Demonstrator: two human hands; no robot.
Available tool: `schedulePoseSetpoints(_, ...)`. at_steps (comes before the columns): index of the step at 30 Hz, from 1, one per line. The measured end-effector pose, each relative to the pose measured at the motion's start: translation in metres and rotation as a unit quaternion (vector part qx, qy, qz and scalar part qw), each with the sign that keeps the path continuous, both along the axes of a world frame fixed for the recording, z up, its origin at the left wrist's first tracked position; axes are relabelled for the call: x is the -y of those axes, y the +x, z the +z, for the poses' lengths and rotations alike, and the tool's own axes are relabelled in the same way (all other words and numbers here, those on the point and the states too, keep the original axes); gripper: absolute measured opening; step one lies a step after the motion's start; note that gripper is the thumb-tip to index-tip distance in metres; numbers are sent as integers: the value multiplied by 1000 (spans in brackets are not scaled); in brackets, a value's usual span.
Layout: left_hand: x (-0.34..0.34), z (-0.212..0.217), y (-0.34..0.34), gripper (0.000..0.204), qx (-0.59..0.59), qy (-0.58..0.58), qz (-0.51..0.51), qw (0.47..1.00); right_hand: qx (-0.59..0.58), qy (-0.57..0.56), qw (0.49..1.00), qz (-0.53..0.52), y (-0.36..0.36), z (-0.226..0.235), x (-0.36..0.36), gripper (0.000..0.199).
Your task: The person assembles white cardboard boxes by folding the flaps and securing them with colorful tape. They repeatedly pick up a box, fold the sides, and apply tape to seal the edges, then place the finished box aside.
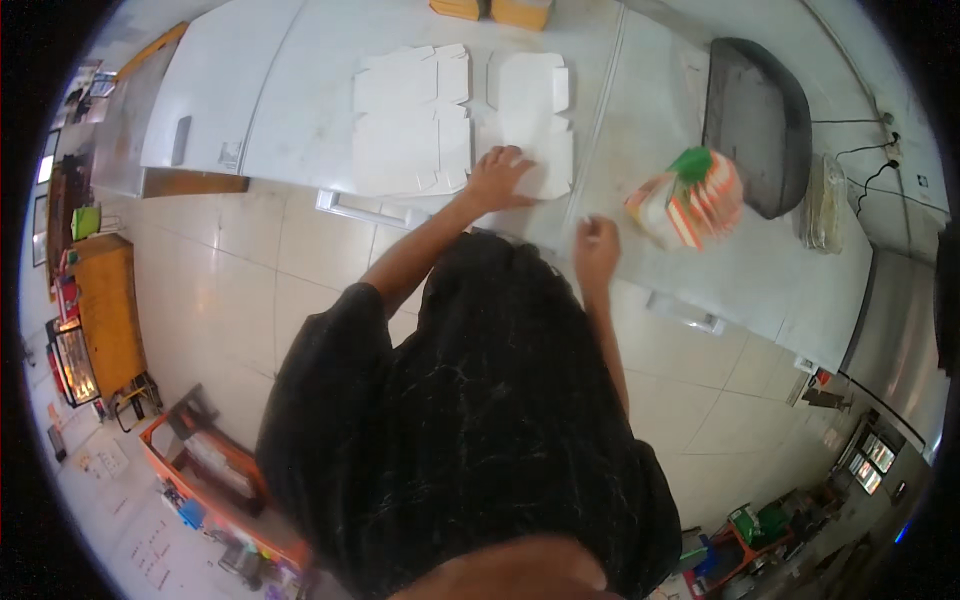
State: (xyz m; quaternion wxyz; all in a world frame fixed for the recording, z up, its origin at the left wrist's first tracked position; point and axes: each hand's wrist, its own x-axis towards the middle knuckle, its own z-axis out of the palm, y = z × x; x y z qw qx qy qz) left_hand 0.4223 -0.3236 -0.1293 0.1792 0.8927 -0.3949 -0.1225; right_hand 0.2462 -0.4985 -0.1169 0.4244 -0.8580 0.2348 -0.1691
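On white counter [300, 110]: left hand [497, 177] flat on cardboard blank [530, 120], right hand [596, 250] clenched, contents hidden.

Left hand [497, 178] covers corner of flat white box blank [532, 122]; yellow boxes [492, 10] cut by top edge (contents unseen).

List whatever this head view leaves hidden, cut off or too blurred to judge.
- Head view: the left hand covers the near corner of the flat white cardboard box blank.
- The right hand is blurred; what its fingers hold cannot be told.
- The orange, white and green striped stack is motion-blurred.
- Two yellow boxes are cut off by the top edge.
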Motion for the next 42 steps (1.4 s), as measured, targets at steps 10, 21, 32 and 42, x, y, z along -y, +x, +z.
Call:
schedulePoseSetpoints(10, -15, -16, 15, 62, 33, -1, -45, 998, -160, -121, 980, -15, 82, -43, -24, 43)
schedulePoseSetpoints(21, -22, -22, 17, 55, 50, -37, -70, 996, -166, -126, 978, -18, 74, -38, -32, 42)
schedulePoseSetpoints(32, -26, -31, 14, 50, 63, -64, -74, 993, -165, -164, 973, -4, 87, -28, -24, 22)
schedulePoseSetpoints(42, -25, -24, 2, 31, 140, -154, -15, 978, -145, 195, 969, -40, 100, 15, -2, 30)
